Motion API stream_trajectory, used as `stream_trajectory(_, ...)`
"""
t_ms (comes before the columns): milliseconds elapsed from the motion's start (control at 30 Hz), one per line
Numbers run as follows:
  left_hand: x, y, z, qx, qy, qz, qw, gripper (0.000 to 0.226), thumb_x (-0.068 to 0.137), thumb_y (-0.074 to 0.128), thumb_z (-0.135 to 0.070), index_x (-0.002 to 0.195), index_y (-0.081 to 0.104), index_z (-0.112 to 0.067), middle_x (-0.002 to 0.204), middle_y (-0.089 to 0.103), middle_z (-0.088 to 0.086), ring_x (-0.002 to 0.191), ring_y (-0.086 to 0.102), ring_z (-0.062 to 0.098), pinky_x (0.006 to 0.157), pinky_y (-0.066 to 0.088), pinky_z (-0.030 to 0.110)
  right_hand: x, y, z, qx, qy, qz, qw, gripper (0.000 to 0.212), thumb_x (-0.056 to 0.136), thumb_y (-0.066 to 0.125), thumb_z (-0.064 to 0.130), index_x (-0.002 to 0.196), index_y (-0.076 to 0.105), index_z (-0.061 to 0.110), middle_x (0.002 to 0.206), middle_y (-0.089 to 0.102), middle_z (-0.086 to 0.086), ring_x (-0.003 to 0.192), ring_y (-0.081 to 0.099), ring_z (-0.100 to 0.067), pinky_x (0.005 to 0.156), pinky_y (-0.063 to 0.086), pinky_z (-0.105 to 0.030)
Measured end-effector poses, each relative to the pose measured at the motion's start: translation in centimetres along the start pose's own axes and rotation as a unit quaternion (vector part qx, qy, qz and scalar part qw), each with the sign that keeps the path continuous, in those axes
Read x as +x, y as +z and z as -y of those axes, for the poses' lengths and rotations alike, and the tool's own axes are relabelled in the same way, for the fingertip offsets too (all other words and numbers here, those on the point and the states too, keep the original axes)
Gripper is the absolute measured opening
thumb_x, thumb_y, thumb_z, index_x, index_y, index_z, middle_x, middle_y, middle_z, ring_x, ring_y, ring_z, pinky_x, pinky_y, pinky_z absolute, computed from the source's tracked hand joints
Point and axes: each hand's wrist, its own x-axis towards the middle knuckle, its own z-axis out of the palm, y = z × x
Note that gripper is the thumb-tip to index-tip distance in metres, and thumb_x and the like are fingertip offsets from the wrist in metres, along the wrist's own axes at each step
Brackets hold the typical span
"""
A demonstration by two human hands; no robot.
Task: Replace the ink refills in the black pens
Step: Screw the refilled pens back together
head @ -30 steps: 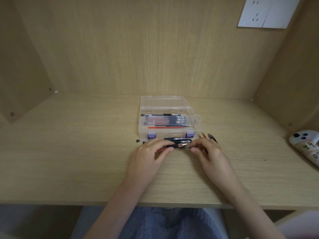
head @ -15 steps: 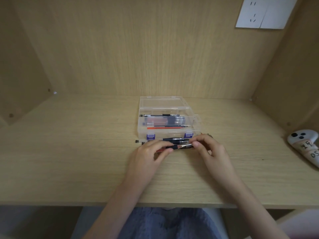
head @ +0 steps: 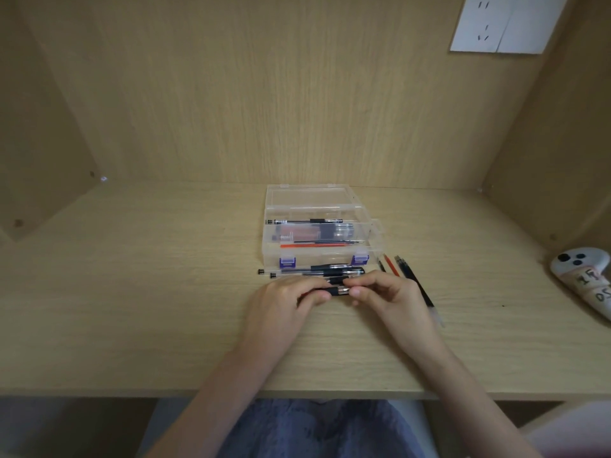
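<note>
**Position.** We find the pen [head: 338, 290] lying crosswise at mid-counter [head: 165, 325], at 6 o'clock from the box [head: 274, 252]. It is held between both hands. We cannot tell whether it rests on the counter or is lifted just clear of it.

**Hands.** The left hand [head: 281, 305] has its fingers [head: 317, 296] curled and pinching the barrel's left part. The right hand [head: 396, 300] pinches the right end between thumb and forefinger. A black sleeve and a bright metal ring show in the gap between the two grips.

**Surroundings.** Spare pens [head: 314, 271] lie side by side at 12 o'clock, between the hands and the box. Loose refills [head: 408, 276], red and dark, lie at 2 o'clock, just beside the right hand.

**Handling, in our judgement.**
- The pen is light and stiff, with a smooth plastic barrel that may turn in the grip.
- Hold is best taken on the black sleeve and the barrel, one hand on each side of the ring where the joint appears to lie, and the two parts twisted against each other.
- A refill is thin and likely to bend, so it should be held close to its tip when seated.
- Any small loose part could roll off the counter's 6 o'clock edge.
</note>
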Motion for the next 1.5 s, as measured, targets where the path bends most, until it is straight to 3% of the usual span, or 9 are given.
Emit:
stream_trajectory(167,0.0,0.2,-0.4,-0.01,-0.007,0.001,1.0,0.018,0.082,0.064,-0.032,0.099,0.07,-0.029,0.094,0.069,-0.014,0.086,0.06,0.0,0.078,0.045,0.018,-0.1,0.1,-0.4,-0.01,-0.011,-0.02,1.0,0.017,0.085,0.065,0.013,0.091,0.071,0.027,0.078,0.071,0.002,0.078,0.065,-0.007,0.079,0.047,-0.02)
stream_trajectory(367,3.4,-1.2,-0.6,-0.008,-0.024,-0.035,0.999,0.017,0.083,0.064,-0.03,0.099,0.069,-0.028,0.096,0.067,-0.012,0.084,0.059,0.006,0.075,0.046,0.023,-0.1,0.3,0.0,-0.061,-0.058,-0.084,0.993,0.033,0.089,0.052,0.03,0.122,0.058,0.025,0.113,0.062,0.013,0.102,0.057,0.0,0.086,0.04,-0.008)
stream_trajectory(500,8.6,-2.9,-0.2,0.038,-0.007,-0.013,0.999,0.018,0.088,0.058,-0.03,0.104,0.066,-0.028,0.098,0.065,-0.012,0.085,0.058,0.006,0.076,0.047,0.026,0.2,0.2,-0.7,-0.133,-0.079,-0.12,0.981,0.029,0.093,0.053,0.018,0.121,0.056,0.024,0.112,0.056,0.01,0.096,0.056,-0.003,0.081,0.039,-0.007)
stream_trajectory(600,12.5,-1.8,1.6,0.034,-0.056,0.042,0.997,0.018,0.088,0.059,-0.022,0.104,0.066,-0.027,0.098,0.065,-0.009,0.09,0.057,0.008,0.079,0.046,0.027,0.4,0.0,-1.0,-0.154,-0.073,-0.117,0.978,0.025,0.092,0.054,0.013,0.116,0.059,0.02,0.115,0.05,0.009,0.099,0.055,-0.003,0.087,0.041,-0.014)
stream_trajectory(767,15.0,1.0,4.1,0.036,-0.095,0.099,0.99,0.02,0.087,0.059,-0.011,0.103,0.067,-0.02,0.1,0.065,0.0,0.094,0.059,0.016,0.085,0.047,0.031,0.5,0.0,-1.4,-0.203,-0.086,-0.114,0.969,0.019,0.091,0.052,0.02,0.103,0.066,0.017,0.112,0.051,0.009,0.109,0.051,-0.002,0.096,0.038,-0.014)
stream_trajectory(967,14.7,1.1,3.6,0.044,-0.081,0.083,0.992,0.018,0.09,0.056,-0.022,0.104,0.068,-0.021,0.109,0.065,-0.005,0.098,0.055,0.008,0.084,0.039,0.023,0.6,0.1,-1.5,-0.203,-0.094,-0.112,0.968,0.019,0.09,0.052,0.019,0.1,0.067,0.015,0.109,0.051,0.01,0.109,0.051,-0.004,0.095,0.043,-0.025)
stream_trajectory(1267,6.7,-1.1,-1.3,0.053,0.034,0.074,0.995,0.013,0.087,0.06,-0.032,0.097,0.068,-0.031,0.093,0.063,-0.019,0.078,0.052,-0.004,0.072,0.042,0.017,0.7,0.0,-1.6,-0.195,-0.104,-0.13,0.967,0.018,0.088,0.055,0.003,0.095,0.068,0.013,0.103,0.057,0.006,0.104,0.053,0.001,0.093,0.036,-0.01)
stream_trajectory(1400,3.1,-0.1,-0.9,0.073,0.084,0.077,0.991,0.022,0.085,0.063,-0.029,0.106,0.066,-0.026,0.105,0.062,-0.011,0.1,0.053,0.008,0.083,0.042,0.026,0.7,-0.1,-1.6,-0.185,-0.107,-0.145,0.966,0.022,0.087,0.055,-0.003,0.091,0.067,0.015,0.096,0.06,0.006,0.099,0.056,-0.007,0.092,0.042,-0.021)
stream_trajectory(1500,2.1,1.1,0.0,0.092,0.1,0.069,0.988,0.028,0.084,0.064,-0.026,0.113,0.063,-0.023,0.108,0.061,-0.007,0.103,0.052,0.011,0.085,0.039,0.024,0.6,-0.1,-1.5,-0.186,-0.1,-0.145,0.967,0.023,0.087,0.054,-0.002,0.091,0.066,0.016,0.093,0.061,0.005,0.097,0.056,-0.009,0.091,0.043,-0.025)
